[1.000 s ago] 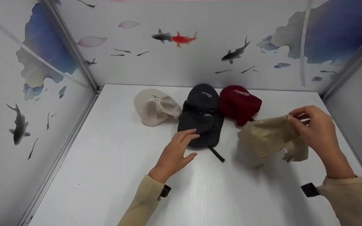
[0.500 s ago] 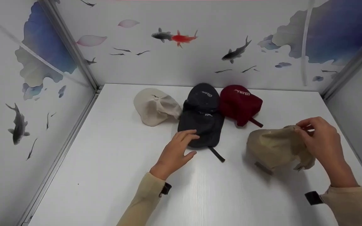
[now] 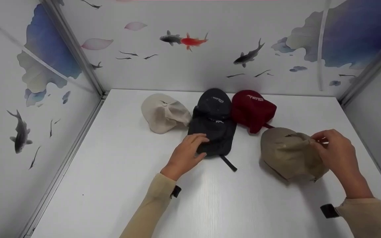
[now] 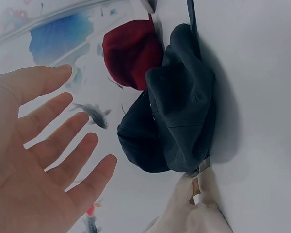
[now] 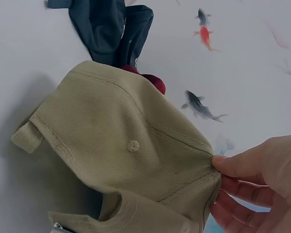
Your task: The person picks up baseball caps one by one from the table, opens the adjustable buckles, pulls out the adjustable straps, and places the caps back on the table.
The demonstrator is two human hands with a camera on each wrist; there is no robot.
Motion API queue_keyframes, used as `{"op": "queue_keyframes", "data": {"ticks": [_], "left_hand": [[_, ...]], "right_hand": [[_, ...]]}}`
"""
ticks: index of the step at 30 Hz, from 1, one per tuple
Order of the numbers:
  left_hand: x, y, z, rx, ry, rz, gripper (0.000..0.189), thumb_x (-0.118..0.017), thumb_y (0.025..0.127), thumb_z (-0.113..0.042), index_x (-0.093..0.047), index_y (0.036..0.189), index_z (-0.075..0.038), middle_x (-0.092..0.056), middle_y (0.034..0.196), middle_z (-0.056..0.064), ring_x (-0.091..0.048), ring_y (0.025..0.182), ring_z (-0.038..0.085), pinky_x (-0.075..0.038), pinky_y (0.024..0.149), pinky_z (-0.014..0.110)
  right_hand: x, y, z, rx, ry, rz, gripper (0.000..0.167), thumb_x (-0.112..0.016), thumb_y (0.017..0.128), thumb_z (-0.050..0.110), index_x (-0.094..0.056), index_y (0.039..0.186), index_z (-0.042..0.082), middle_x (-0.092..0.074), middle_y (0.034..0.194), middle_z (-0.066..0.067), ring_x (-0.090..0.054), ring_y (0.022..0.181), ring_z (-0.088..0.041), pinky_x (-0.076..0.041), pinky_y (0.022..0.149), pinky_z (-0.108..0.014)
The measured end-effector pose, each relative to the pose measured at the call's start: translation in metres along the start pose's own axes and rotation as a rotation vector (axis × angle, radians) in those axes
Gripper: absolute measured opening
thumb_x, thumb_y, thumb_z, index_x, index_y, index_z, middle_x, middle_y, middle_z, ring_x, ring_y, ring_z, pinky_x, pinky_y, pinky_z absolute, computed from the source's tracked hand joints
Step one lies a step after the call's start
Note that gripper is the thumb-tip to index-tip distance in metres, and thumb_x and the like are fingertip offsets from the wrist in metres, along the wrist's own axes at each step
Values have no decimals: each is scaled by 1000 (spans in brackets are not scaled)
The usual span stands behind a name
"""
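My right hand [image 3: 337, 153] pinches a khaki baseball cap [image 3: 286, 153] between thumb and fingers, low over the right side of the white table. In the right wrist view the thumb [image 5: 242, 164] presses on the crown, and the strap opening faces the camera. My left hand [image 3: 185, 153], fingers spread, hovers by the front black cap [image 3: 212, 135]. The left wrist view shows this hand [image 4: 48, 145] apart from the caps. Just behind the front black cap lies a second dark cap [image 3: 214, 102] with white lettering.
A cream cap [image 3: 164, 114] lies left of the dark pair, and a red cap [image 3: 251, 109] touches them on the right. The white table [image 3: 117, 185] is bounded at the back by a white panel [image 3: 203, 72] printed with fish, with more panels on both sides.
My right hand has moved right and toward me with the khaki cap, lowering it to the table, and the cap's crown has turned upward. My left hand has shifted only slightly.
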State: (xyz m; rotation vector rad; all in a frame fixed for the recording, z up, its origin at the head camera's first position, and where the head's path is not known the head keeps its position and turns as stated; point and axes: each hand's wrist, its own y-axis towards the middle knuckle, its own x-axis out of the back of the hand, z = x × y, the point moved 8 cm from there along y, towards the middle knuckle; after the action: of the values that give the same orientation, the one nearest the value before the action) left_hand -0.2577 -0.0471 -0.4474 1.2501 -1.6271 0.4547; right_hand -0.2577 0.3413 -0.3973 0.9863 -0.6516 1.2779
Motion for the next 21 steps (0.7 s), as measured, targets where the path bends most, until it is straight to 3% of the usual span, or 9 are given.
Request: {"op": "queue_keyframes", "data": {"ticks": [4, 14, 21], "left_hand": [[-3, 7, 7, 28, -2, 9, 38, -70, 94, -22, -59, 130, -15, -54, 144, 2, -49, 136, 21, -45, 110, 36], [-13, 19, 21, 81, 5, 20, 33, -66, 97, -21, -60, 129, -15, -59, 137, 2, -53, 132, 22, -47, 107, 36], [-23, 22, 34, 147, 24, 49, 29, -60, 101, -19, -61, 129, -16, -60, 134, 2, -56, 128, 23, -50, 104, 37]], "right_hand": [[-1, 1, -5, 8, -1, -6, 21, -68, 94, 9, -66, 110, -4, -61, 109, -27, -65, 96, -49, -52, 74, -52], [-4, 5, -18, 30, -25, -51, 15, -69, 92, 5, -68, 103, -5, -62, 103, -27, -66, 89, -48, -46, 63, -33], [-8, 11, -28, 37, -36, -77, 14, -68, 92, 5, -69, 101, -6, -62, 100, -28, -64, 86, -46, -42, 60, -29]]}}
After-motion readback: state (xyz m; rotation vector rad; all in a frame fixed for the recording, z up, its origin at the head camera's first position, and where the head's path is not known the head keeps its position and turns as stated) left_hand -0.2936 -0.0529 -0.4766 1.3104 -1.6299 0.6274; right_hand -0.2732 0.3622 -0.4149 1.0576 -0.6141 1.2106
